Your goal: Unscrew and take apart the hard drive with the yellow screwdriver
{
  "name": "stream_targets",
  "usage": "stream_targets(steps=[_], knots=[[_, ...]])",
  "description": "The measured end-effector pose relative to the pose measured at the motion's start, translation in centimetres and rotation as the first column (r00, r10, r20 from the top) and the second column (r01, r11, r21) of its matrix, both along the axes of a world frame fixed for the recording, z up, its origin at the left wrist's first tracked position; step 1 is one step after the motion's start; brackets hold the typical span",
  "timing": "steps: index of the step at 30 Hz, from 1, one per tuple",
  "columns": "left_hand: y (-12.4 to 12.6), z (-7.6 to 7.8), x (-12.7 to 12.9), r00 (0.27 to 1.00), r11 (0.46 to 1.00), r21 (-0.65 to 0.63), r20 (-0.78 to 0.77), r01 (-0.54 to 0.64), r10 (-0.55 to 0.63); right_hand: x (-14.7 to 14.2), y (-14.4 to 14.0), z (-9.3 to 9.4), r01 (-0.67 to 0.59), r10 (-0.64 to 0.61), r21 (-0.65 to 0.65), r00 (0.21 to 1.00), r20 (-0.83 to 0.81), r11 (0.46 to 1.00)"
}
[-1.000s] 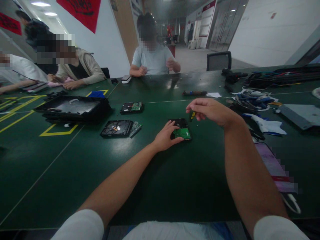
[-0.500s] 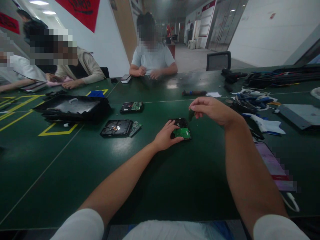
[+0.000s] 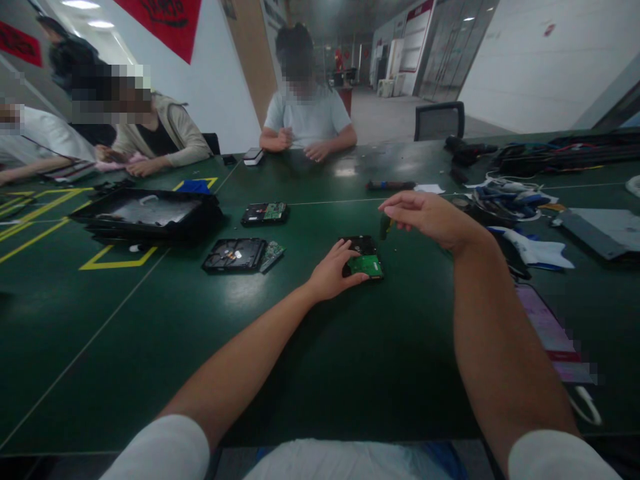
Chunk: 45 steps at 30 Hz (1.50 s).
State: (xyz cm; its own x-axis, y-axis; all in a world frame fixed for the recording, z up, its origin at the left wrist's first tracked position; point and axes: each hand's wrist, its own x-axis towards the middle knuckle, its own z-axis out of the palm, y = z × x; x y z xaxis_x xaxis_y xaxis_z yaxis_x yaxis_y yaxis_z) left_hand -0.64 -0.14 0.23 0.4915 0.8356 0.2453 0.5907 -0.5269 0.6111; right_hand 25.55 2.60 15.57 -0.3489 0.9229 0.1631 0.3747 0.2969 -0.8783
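Observation:
My left hand [image 3: 333, 270] grips a hard drive [image 3: 366, 264] lying on the green table, fingers along its far left side and thumb on its near edge. A bright green circuit board faces up on the drive. Just right of and above the drive, my right hand [image 3: 417, 215] pinches a small dark screwdriver [image 3: 385, 225] with a yellowish patch. Its tip is too blurred to make out, and it appears apart from the drive. To the left lie a second hard drive [image 3: 234, 255], a loose circuit board [image 3: 273, 256] touching or close beside it, and a third hard drive [image 3: 265, 213].
A stack of black trays [image 3: 147, 217] stands left. On the right are a bundle of cables [image 3: 505, 199], a grey metal box [image 3: 595, 230], white gloves [image 3: 537, 248] and a phone [image 3: 547, 327]. A brown-handled tool [image 3: 391, 185] lies farther back. Several people sit across the table.
My right hand has shifted very slightly, and the screwdriver in it has turned a little, showing more yellow. My left hand stays on the hard drive. The person opposite has moved a hand.

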Motion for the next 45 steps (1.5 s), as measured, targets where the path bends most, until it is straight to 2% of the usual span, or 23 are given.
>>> stream_targets(steps=[6, 15, 22, 35, 41, 45], knots=[[-0.12, 0.23, -0.04, 1.0, 1.0, -0.006, -0.004, 0.01, -0.01, -0.42, 0.27, -0.23, 0.041, -0.041, -0.027, 0.999, -0.021, 0.999], [-0.09, 0.19, -0.03, 1.0, 1.0, -0.008, 0.008, 0.007, -0.007, -0.73, -0.21, 0.06, -0.052, 0.044, -0.113, 0.996, -0.075, 0.992], [-0.1, 0.35, -0.04, 1.0, 0.999, -0.031, 0.003, 0.008, -0.008, -0.49, -0.04, -0.03, 0.057, -0.057, 0.013, 0.998, -0.022, 0.998], [-0.21, 0.43, 0.02, 1.0, 1.0, 0.002, -0.001, 0.005, -0.005, -0.79, -0.52, 0.25, -0.059, 0.041, -0.149, 0.992, -0.12, 0.987], [-0.24, 0.53, 0.0, 1.0, 1.0, -0.015, 0.005, 0.014, -0.014, -0.36, 0.12, -0.17, 0.049, -0.054, -0.089, 0.997, -0.055, 0.995], [-0.14, 0.36, 0.01, 1.0, 1.0, -0.015, 0.011, 0.006, -0.006, -0.54, 0.19, -0.18, 0.033, -0.043, -0.129, 0.997, -0.072, 0.991]])
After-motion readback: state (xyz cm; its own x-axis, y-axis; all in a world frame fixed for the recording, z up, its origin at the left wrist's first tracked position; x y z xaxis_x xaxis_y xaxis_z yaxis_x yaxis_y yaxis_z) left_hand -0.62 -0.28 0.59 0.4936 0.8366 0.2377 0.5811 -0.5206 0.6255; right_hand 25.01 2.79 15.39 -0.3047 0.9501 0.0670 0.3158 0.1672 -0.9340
